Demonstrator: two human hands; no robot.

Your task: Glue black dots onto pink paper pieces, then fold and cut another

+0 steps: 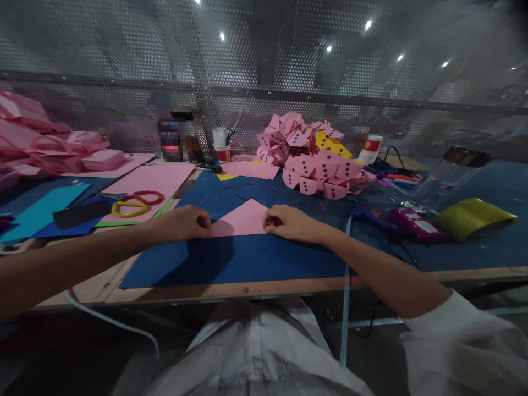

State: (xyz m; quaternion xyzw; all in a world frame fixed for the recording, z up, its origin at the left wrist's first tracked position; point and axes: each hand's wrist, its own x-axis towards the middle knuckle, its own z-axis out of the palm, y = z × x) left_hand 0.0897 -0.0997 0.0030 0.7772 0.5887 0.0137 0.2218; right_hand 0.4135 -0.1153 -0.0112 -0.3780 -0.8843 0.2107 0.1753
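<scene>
A pink sheet of paper point(243, 220), folded into a triangle, lies on the blue mat point(173, 272) with its peak pointing away from me. At its left corner my left hand point(190, 223) is closed, thumb and fingers pinching the paper. My right hand point(286, 223) pinches the right corner in the same way. The straight edge of the triangle runs between the two hands, facing me. My fingers hide both corners.
Red and yellow scissors point(136, 204) lie on coloured sheets at left. Pink folded papers point(37, 140) pile up beyond them. Dotted pink paper shapes point(317, 170) stand at the back. A glue gun point(373, 217), purple device point(416, 223), and clear cup point(445, 179) are at right.
</scene>
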